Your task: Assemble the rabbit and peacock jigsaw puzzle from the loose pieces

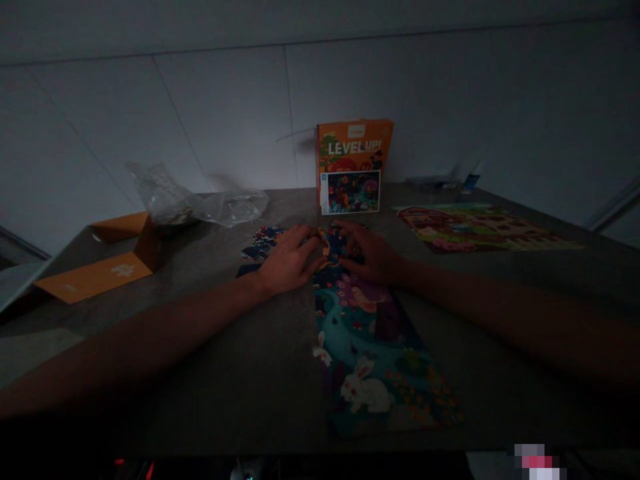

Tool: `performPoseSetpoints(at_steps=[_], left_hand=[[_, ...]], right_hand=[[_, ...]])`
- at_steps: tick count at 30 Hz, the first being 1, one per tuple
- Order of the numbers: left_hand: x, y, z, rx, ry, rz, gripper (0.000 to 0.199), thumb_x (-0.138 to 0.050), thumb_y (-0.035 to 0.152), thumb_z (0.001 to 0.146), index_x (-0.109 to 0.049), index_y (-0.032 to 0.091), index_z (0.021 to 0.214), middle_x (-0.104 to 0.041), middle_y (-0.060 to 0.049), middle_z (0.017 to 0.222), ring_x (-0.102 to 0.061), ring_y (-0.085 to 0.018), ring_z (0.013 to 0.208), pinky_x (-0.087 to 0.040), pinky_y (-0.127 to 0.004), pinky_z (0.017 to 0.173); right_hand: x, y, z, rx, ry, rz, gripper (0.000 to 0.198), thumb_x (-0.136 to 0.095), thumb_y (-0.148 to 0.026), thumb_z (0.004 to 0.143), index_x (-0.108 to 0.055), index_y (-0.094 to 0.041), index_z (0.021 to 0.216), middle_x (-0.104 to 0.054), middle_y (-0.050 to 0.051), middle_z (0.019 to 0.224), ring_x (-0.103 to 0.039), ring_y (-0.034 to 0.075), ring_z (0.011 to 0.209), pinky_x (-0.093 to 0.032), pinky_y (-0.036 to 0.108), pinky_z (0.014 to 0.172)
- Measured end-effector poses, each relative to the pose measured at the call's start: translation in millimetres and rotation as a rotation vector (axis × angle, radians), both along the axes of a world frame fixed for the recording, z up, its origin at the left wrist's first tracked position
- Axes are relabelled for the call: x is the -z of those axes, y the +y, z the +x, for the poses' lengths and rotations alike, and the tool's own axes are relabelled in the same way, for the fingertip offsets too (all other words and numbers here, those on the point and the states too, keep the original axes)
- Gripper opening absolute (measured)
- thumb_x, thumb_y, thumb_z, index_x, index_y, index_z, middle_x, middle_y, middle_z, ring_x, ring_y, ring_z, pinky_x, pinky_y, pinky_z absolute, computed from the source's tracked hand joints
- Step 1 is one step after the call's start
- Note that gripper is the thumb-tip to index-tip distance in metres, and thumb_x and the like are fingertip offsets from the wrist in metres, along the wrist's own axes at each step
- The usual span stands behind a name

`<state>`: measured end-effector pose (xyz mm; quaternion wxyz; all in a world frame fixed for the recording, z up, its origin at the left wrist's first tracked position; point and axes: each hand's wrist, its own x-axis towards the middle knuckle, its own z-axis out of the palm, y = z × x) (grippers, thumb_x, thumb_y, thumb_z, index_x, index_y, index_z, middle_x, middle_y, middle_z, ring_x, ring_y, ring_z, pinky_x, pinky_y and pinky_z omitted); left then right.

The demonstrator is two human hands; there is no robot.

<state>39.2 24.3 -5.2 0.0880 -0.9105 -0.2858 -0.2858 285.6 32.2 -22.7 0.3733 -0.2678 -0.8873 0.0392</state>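
Observation:
A partly assembled jigsaw puzzle lies on the grey table, with white rabbits at its near end and a purple peacock-like bird farther up. Both hands are at its dark far end. My left hand rests at the left edge, fingers bent and thumb apart from them. Opposite it, my right hand touches the puzzle's right side with thumb and fingers spread. Between the hands some dark blue and orange puzzle pieces show. Loose puzzle pieces lie beyond my left hand, partly covered by it. The dim light blurs fine detail under the fingertips.
An orange puzzle box stands at the back, a picture card leaning on it. At left are an open orange box part and a clear plastic bag. A farm-scene puzzle and small bottle are at right.

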Motion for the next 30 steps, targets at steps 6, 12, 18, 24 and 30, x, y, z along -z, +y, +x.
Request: performPoseSetpoints(at_steps=[6, 12, 18, 24, 30], left_hand=[[0.6, 0.5, -0.1, 0.005, -0.004, 0.018, 0.022, -0.053, 0.034, 0.100, -0.063, 0.016, 0.110, -0.063, -0.016, 0.118, -0.058, -0.030, 0.109, -0.049, -0.048, 0.096], [0.4, 0.8, -0.4, 0.022, -0.063, -0.017, 0.019, -0.051, 0.030, 0.100, -0.062, 0.016, 0.108, -0.066, -0.014, 0.110, -0.060, -0.029, 0.106, -0.051, -0.045, 0.093], [1.4, 3.0, -2.1, 0.087, -0.128, 0.015, 0.021, -0.046, 0.025, 0.103, -0.065, 0.017, 0.103, -0.069, -0.010, 0.097, -0.063, -0.024, 0.098, -0.054, -0.040, 0.088], [-2.1, -2.5, -2.2, 0.153, 0.015, 0.159, 0.024, -0.042, 0.028, 0.106, -0.064, 0.019, 0.110, -0.072, -0.008, 0.096, -0.064, -0.025, 0.098, -0.053, -0.041, 0.088], [2.5, 1.7, -2.0, 0.155, -0.040, 0.028, 0.031, -0.054, 0.034, 0.102, -0.053, 0.016, 0.128, -0.068, -0.013, 0.110, -0.065, -0.026, 0.107, -0.056, -0.039, 0.090]], right_hand=[[-1.7, -1.6, -0.4, 0.020, -0.006, -0.001, 0.070, -0.065, -0.024, 0.087, -0.038, -0.018, 0.151, -0.067, 0.006, 0.096, -0.061, 0.018, 0.070, -0.055, 0.035, 0.072], [-4.0, -3.0, -0.7, 0.025, -0.005, 0.007, 0.068, -0.065, -0.027, 0.089, -0.040, -0.018, 0.151, -0.069, 0.007, 0.100, -0.061, 0.017, 0.070, -0.056, 0.034, 0.073], [-6.1, -4.9, -1.1, -0.026, -0.097, 0.126, 0.025, -0.056, -0.026, 0.098, -0.066, -0.017, 0.118, -0.072, 0.010, 0.101, -0.068, 0.021, 0.087, -0.056, 0.035, 0.081], [-6.5, -4.9, -0.3, -0.056, -0.067, 0.228, 0.019, -0.056, -0.030, 0.099, -0.068, -0.019, 0.110, -0.072, 0.009, 0.099, -0.068, 0.022, 0.095, -0.057, 0.037, 0.084], [-5.3, -5.7, 0.7, -0.038, -0.032, 0.211, 0.018, -0.054, -0.032, 0.100, -0.065, -0.020, 0.106, -0.072, 0.008, 0.098, -0.068, 0.021, 0.092, -0.056, 0.037, 0.084]])
